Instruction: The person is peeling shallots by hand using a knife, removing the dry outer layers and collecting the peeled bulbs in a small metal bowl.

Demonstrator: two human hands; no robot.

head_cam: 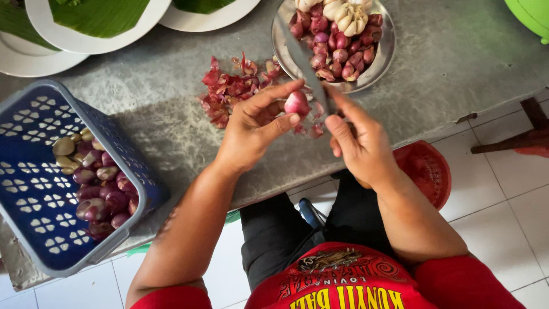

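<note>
My left hand (254, 129) pinches a small pink shallot (297, 103) between thumb and fingers over the grey counter (457, 63). My right hand (360, 143) grips a knife (306, 60) whose long blade points away, its edge lying against the shallot. Just beyond my hands sits a metal plate (389, 43) of unpeeled shallots (340, 51) with garlic bulbs (343, 14) at its far side. A heap of reddish shallot skins (231, 88) lies on the counter left of the plate.
A blue plastic basket (34, 194) at the left holds several peeled shallots (97, 183). White plates (86, 40) with green banana leaf stand at the back left. A green object (532, 14) is at the top right. A red strainer (426, 171) lies below the counter edge on white floor tiles.
</note>
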